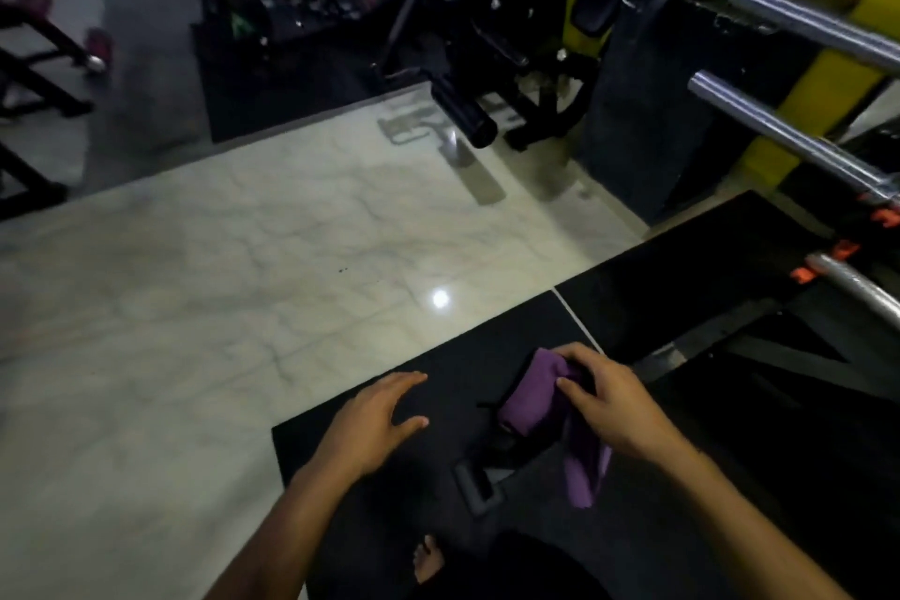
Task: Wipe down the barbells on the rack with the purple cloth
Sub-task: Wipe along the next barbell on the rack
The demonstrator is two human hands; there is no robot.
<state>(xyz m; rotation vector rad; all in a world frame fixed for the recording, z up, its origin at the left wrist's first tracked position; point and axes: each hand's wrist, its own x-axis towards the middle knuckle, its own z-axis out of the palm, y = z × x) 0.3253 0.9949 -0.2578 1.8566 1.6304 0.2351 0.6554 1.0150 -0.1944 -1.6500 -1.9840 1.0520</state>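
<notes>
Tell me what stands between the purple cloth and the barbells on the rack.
Nothing visible does. The right hand grips the purple cloth low over the black mat; the steel barbells jut from the rack up to the right, with open air between. The left hand is free.

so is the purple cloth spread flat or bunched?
Bunched. The purple cloth is gathered in the right hand, one end hanging loose below; the left hand is off it.

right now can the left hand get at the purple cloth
Probably yes: the left hand hangs open beside the purple cloth, which the right hand grips, with only bare black mat between them.
</notes>
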